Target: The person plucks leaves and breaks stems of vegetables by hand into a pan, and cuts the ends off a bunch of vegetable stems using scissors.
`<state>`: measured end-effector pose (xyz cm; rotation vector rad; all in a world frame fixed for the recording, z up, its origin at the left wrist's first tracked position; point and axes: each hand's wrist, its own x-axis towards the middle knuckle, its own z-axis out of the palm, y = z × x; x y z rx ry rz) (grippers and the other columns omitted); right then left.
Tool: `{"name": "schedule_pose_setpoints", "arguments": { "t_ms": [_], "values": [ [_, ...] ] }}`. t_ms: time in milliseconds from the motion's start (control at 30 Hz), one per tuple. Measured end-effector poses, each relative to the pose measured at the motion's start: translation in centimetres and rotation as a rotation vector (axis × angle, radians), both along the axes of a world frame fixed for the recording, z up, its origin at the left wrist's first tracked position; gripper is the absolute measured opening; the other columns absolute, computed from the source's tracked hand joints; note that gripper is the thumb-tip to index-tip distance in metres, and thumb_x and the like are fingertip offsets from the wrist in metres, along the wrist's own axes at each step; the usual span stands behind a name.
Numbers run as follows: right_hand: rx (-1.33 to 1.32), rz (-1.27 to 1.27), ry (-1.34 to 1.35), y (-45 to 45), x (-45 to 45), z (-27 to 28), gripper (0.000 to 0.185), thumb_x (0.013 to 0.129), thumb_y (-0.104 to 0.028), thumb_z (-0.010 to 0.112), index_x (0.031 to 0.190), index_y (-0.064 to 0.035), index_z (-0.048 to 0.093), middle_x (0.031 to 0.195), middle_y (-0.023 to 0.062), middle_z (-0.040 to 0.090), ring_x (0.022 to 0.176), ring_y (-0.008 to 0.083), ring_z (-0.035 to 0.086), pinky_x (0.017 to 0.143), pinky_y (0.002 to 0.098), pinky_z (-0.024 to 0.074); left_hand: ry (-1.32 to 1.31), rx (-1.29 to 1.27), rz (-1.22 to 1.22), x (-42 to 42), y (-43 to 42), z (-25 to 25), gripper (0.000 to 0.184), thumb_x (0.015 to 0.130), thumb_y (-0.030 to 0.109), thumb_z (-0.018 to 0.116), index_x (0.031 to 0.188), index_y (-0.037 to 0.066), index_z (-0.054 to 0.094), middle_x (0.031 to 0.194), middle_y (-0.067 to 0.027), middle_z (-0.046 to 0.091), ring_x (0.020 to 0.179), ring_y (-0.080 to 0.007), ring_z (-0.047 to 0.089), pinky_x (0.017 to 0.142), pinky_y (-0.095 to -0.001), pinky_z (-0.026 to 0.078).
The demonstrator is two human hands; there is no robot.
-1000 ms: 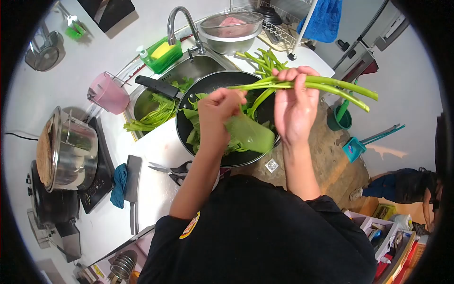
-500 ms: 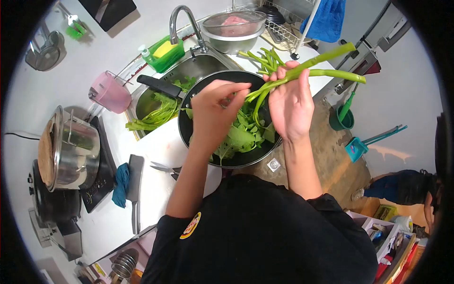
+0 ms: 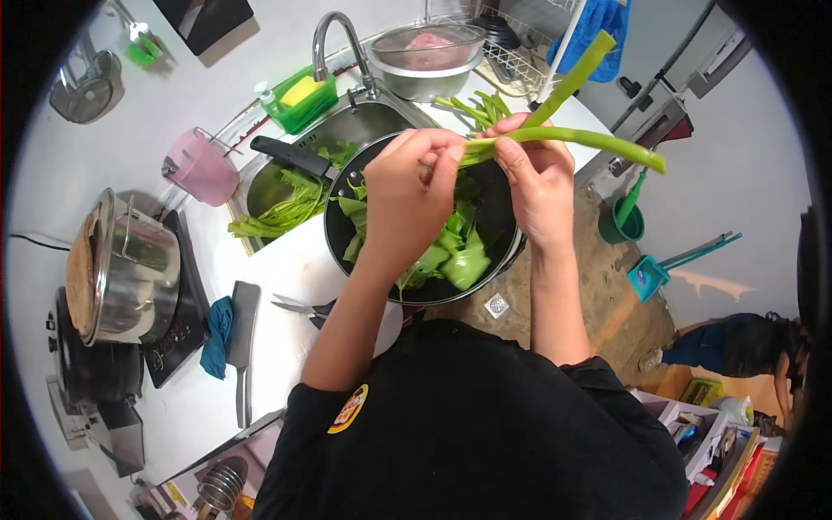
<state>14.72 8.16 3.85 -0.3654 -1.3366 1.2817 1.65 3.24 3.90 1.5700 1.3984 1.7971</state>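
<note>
Two smooth, bright-green stems (image 3: 589, 139) fork outward from the right hand (image 3: 544, 178).

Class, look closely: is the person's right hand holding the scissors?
No, the right hand holds green stems, while the scissors lie on the white counter.

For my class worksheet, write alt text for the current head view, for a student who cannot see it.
A right hand holds long green stems above a black pan of leaves while the left hand pinches their ends. Beyond the pan, more greens lie in a metal sink; a cleaver rests on the white counter.
</note>
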Motion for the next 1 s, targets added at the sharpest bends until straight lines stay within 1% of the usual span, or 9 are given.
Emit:
{"name": "schedule_pose_setpoints", "arguments": {
  "t_ms": [167,233,367,433,533,733,833,900,1000],
  "values": [
    [0.12,-0.161,0.099,-1.1,-1.5,-1.3,0.007,0.085,-0.004,0.061,0.089,-0.0009,0.056,0.089,0.0042,0.057,0.081,0.0109,0.054,0.075,0.024,0.0432,-0.577,0.014,-0.009,-2.5,0.9,-0.2,0.018,0.087,0.012,0.055,0.101,0.001,0.058,0.082,0.0004,0.056,0.057,-0.0032,0.045,0.05,-0.0168,0.037],
    [0.047,-0.295,-0.011,-0.5,-0.4,-1.3,0.009,0.084,-0.007,0.063,0.089,-0.0023,0.056,0.088,0.0029,0.056,0.079,0.0097,0.052,0.073,0.0233,0.0423,-0.523,0.015,-0.003,-4.2,0.8,-0.3,0.018,0.086,0.011,0.058,0.1,0.0,0.062,0.074,0.0023,0.055,0.056,-0.001,0.041,0.049,-0.0163,0.033],
    [0.014,-0.37,0.104,1.2,1.1,-0.8,0.018,0.088,-0.014,0.059,0.098,-0.0039,0.048,0.089,0.0027,0.053,0.078,0.009,0.05,0.071,0.0222,0.0411,0.006,-0.375,-0.071,-6.0,-0.6,-1.3,0.02,0.084,0.013,0.061,0.099,0.001,0.066,0.076,0.0058,0.058,0.062,0.0011,0.042,0.053,-0.0162,0.035],
    [0.041,-0.367,0.077,1.7,1.6,-0.6,0.017,0.091,-0.014,0.055,0.097,-0.003,0.044,0.089,0.0043,0.051,0.076,0.011,0.053,0.071,0.0262,0.0483,0.15,-0.478,-0.066,-5.9,-1.2,-1.4,0.02,0.083,0.013,0.063,0.099,0.002,0.068,0.075,0.007,0.058,0.064,0.0014,0.043,0.054,-0.0161,0.034],
    [0.046,-0.32,0.134,2.0,1.8,-0.2,0.017,0.092,-0.014,0.051,0.095,-0.0017,0.041,0.085,0.0063,0.051,0.071,0.0149,0.058,0.067,0.0326,0.0555,0.059,-0.424,-0.188,-5.3,-1.3,-1.4,0.02,0.082,0.012,0.064,0.097,0.0,0.068,0.078,0.0026,0.063,0.065,-0.0015,0.049,0.057,-0.0177,0.04],
    [-0.01,-0.312,0.124,1.6,1.4,0.0,0.016,0.092,-0.013,0.052,0.094,-0.0022,0.041,0.079,0.0063,0.052,0.066,0.0198,0.062,0.063,0.0305,0.055,0.083,-0.48,-0.28,-3.3,-1.2,-2.5,0.023,0.082,0.015,0.065,0.096,-0.004,0.066,0.077,-0.0013,0.065,0.068,-0.004,0.055,0.062,-0.0206,0.046],
    [0.0,-0.243,0.111,1.6,1.8,-0.1,0.012,0.091,-0.01,0.052,0.096,-0.0046,0.042,0.09,0.005,0.049,0.083,0.0145,0.055,0.074,0.0454,0.0568,0.094,-0.516,-0.255,-2.5,-1.3,-2.6,0.022,0.08,0.015,0.065,0.09,-0.004,0.067,0.07,-0.0047,0.064,0.063,-0.0064,0.056,0.059,-0.0232,0.045],
    [0.0,-0.263,0.088,1.4,1.9,-0.1,0.012,0.091,-0.009,0.051,0.096,-0.0045,0.042,0.09,0.0051,0.049,0.082,0.0145,0.055,0.074,0.0453,0.0569,0.089,-0.497,-0.221,-2.2,-1.2,-3.0,0.019,0.078,0.015,0.064,0.084,-0.003,0.067,0.058,-0.0073,0.06,0.054,-0.0082,0.054,0.054,-0.0245,0.044],
    [0.009,-0.285,0.093,1.2,1.5,-0.1,0.014,0.09,-0.01,0.053,0.094,-0.0025,0.041,0.085,0.0065,0.049,0.074,0.0143,0.056,0.07,0.0375,0.0572,0.346,-0.479,-0.169,-1.9,-1.5,-2.3,0.017,0.08,0.012,0.062,0.088,-0.002,0.067,0.066,-0.0107,0.064,0.058,-0.0075,0.056,0.055,-0.0235,0.044]
  ]
}}
